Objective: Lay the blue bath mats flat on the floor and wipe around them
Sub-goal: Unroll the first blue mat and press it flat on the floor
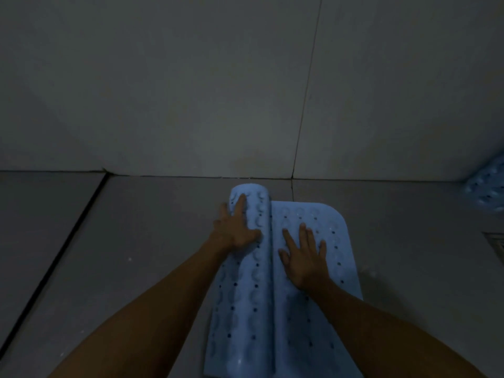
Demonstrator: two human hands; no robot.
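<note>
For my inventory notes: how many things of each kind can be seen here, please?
Blue bath mats: 2, a half-unrolled mat under the hands and a second mat at the right edge
Hands: 2, left hand, right hand
Floor drain grates: 1, grate
Total: 5

No readable text, labels, brands, numbers or signs anywhere; dim view, surfaces plain.

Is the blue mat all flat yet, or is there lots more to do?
Not yet. The right part of the blue mat lies flat under the right hand. The left hand presses the rolled part, which isn't unrolled yet. A second blue mat waits at the right edge by the wall. No cloth shows, so wiping the floor seems still to come.
</note>
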